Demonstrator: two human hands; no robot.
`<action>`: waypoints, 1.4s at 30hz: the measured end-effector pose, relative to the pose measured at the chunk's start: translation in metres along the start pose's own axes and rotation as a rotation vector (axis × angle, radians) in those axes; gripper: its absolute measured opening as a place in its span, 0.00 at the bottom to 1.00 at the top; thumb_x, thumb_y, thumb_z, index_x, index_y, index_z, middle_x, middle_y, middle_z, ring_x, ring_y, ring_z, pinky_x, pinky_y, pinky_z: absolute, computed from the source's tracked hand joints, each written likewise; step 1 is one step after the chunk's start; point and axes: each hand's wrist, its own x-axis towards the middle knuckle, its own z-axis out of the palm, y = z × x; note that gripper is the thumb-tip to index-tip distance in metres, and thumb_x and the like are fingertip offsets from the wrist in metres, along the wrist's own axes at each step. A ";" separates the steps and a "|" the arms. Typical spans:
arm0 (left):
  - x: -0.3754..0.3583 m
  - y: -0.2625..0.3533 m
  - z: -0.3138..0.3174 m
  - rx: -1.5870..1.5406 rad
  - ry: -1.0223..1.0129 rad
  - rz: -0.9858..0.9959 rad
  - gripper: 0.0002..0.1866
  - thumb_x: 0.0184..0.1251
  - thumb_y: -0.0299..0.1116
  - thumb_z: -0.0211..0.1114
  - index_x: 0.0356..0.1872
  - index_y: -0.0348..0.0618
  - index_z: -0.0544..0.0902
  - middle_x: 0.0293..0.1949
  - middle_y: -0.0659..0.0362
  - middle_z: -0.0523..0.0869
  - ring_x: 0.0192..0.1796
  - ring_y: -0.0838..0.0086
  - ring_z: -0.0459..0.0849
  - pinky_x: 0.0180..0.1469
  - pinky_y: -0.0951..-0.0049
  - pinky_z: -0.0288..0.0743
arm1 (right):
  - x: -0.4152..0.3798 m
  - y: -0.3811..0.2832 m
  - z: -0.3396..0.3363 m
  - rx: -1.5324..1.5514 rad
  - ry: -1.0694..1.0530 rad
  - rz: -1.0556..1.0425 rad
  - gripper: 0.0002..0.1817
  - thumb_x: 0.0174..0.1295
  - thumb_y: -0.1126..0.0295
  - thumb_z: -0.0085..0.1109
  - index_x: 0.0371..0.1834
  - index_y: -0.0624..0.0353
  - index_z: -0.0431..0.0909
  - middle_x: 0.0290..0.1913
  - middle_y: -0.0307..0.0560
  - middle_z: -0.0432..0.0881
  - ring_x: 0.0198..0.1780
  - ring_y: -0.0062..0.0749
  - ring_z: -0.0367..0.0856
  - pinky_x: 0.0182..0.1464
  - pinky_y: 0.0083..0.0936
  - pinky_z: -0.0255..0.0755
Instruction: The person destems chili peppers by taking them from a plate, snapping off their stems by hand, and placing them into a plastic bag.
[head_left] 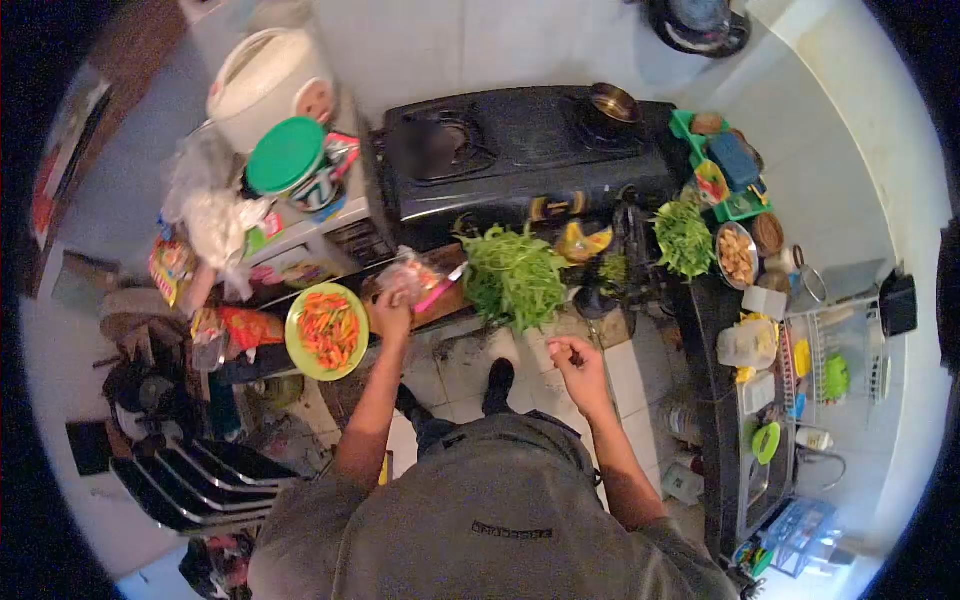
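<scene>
My left hand (393, 318) has its fingers closed on a clear plastic bag (412, 272) with small pale and reddish pieces inside. Just right of it, a knife with a pink handle (434, 295) lies on a wooden board (452, 300). A green plate (296, 350) of red and orange chillies (330, 328) is to the left of this hand. My right hand (580, 372) is held over the floor, fingers curled together; whatever they may pinch is too small to make out. Leafy greens (513, 278) lie in a heap between both hands, nearer the right.
Behind the greens stands a black gas stove (530, 140) with a small pan (614, 103). A green-lidded tub (287, 156) and a rice cooker (265, 90) are at back left. On the right counter are more greens (684, 238), a bowl of brown pieces (736, 255) and a dish rack (835, 350).
</scene>
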 end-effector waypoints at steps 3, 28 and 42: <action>-0.018 0.021 -0.002 0.053 0.121 0.069 0.11 0.62 0.25 0.67 0.46 0.38 0.85 0.41 0.59 0.87 0.43 0.74 0.83 0.49 0.74 0.75 | 0.028 0.019 -0.034 -0.063 0.212 -0.054 0.08 0.69 0.67 0.61 0.42 0.61 0.84 0.24 0.30 0.71 0.28 0.16 0.65 0.33 0.19 0.63; -0.066 0.029 -0.126 0.758 0.325 0.162 0.13 0.59 0.31 0.69 0.44 0.41 0.82 0.43 0.50 0.77 0.48 0.55 0.76 0.52 0.55 0.69 | 0.081 0.089 -0.041 -0.241 0.253 -0.125 0.10 0.69 0.68 0.59 0.46 0.64 0.82 0.39 0.45 0.84 0.39 0.27 0.78 0.45 0.26 0.73; 0.004 0.020 -0.126 1.131 0.138 0.254 0.15 0.62 0.37 0.63 0.47 0.40 0.84 0.55 0.50 0.74 0.61 0.54 0.68 0.60 0.44 0.59 | -0.014 0.020 0.109 -0.291 0.018 -0.276 0.08 0.67 0.70 0.60 0.39 0.65 0.83 0.33 0.49 0.82 0.35 0.33 0.79 0.43 0.28 0.73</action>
